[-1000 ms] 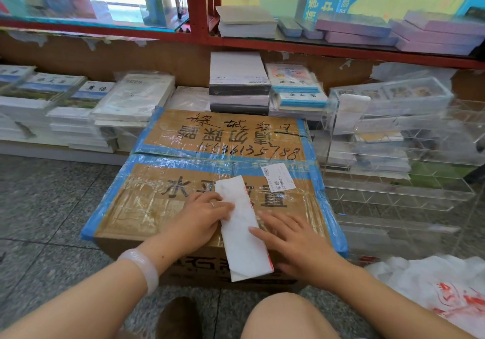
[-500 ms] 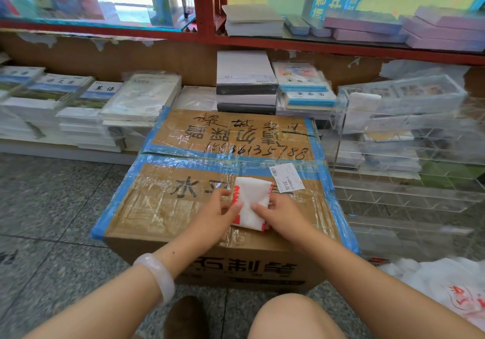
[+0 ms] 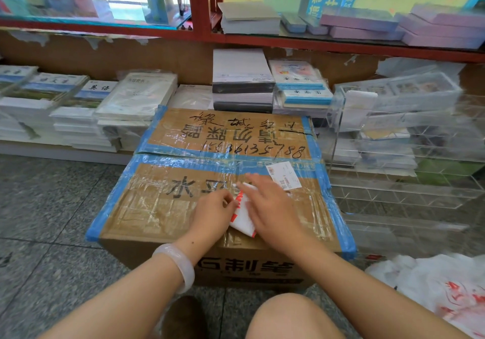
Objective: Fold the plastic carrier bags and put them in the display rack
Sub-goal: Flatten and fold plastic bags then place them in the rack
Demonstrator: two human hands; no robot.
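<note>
**Thin, slick bag, nearly folded, pinned on the box**

We work on the box (image 3: 168, 207), and everything here is placed from it. The bag (image 3: 242, 216) lies on the box top, near its front edge and a little right of centre, folded down to a small white packet with red print showing along its left side. Our left hand (image 3: 214, 214) sits at the packet's left edge with fingers curled, thumb and fingertips seeming to pinch the film there. Our right hand (image 3: 270, 207) lies flat over most of the packet, fingers straight and spread, pressing it down and gripping nothing.

We judge the bag very light, soft and slippery: thin plastic film that holds no crease by itself and will spring open once the pressure lifts. The taped box top looks glossy, so the packet may slide under a push. The best hold is likely a pinch across the whole folded stack near an edge, so all layers are trapped together, with the palm kept on until that pinch is firm.

The rack (image 3: 393, 181) stands just right of the box. More bags (image 3: 433, 288) lie heaped on the floor, off the box's front right corner.
</note>
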